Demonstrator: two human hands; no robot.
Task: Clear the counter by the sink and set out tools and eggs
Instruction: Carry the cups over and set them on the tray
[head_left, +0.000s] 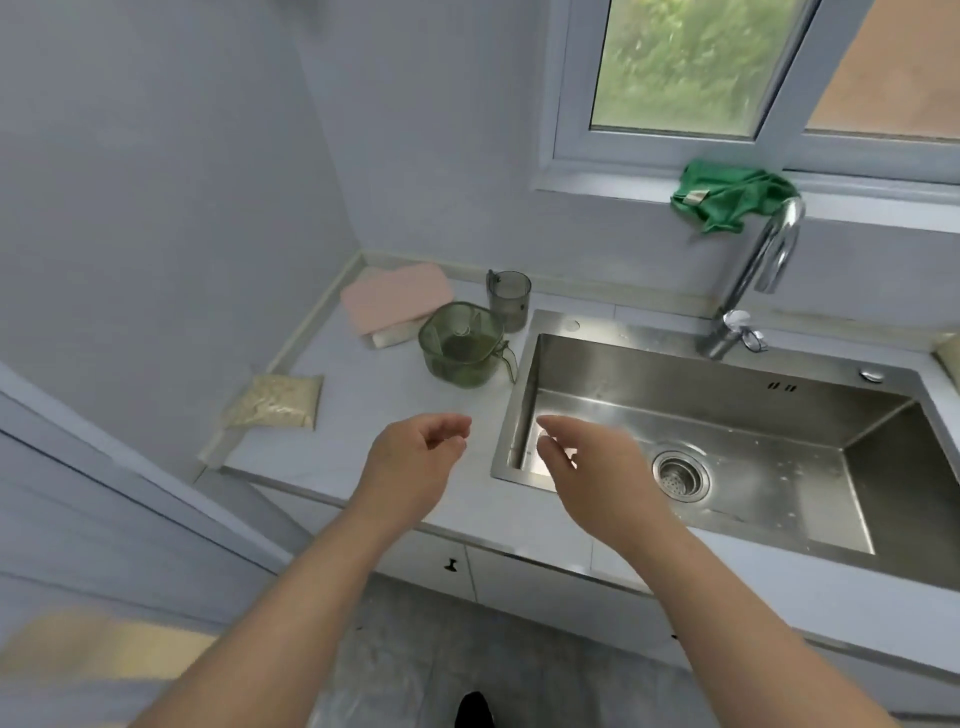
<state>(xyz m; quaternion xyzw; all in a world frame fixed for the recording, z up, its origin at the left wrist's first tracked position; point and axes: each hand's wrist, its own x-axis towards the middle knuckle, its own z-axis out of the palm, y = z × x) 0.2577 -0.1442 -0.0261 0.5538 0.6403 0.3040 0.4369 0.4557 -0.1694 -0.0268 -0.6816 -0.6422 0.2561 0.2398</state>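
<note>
Status: you're at the very start, nothing counts as done yet

- Hands: your left hand (415, 457) holds nothing, fingers loosely curled, hovering over the front of the pale grey desk (363, 415). Your right hand (587, 462) also holds nothing, fingers relaxed and slightly bent, over the near-left corner of the stainless steel sink (675, 374). Neither touches anything
- Clearing: 0 of 4 items off the desk, as far as I can see. All sit left of the sink:
  - green translucent plastic jug (460, 345) with a strainer insert, just beside the sink rim
  - smoky grey plastic cup (509, 299) behind the jug, close to it
  - pink flat board (397, 293) at the back corner, lying on a cream block I can't identify
  - clear bag of pale grains (275, 402) near the left edge, well apart from the rest
- Setting out: no eggs and no tools in view, so that half is not begun
- The chrome tap (763, 270) and the crumpled green cloth (727, 200) on the window sill are off the desk, so I'd judge they're not part of the clear-out
- Left to do: move the 4 items, then bring tools and eggs from somewhere out of frame. The jug is nearest both hands, so it's the likely first pick, but that's only my guess
</note>
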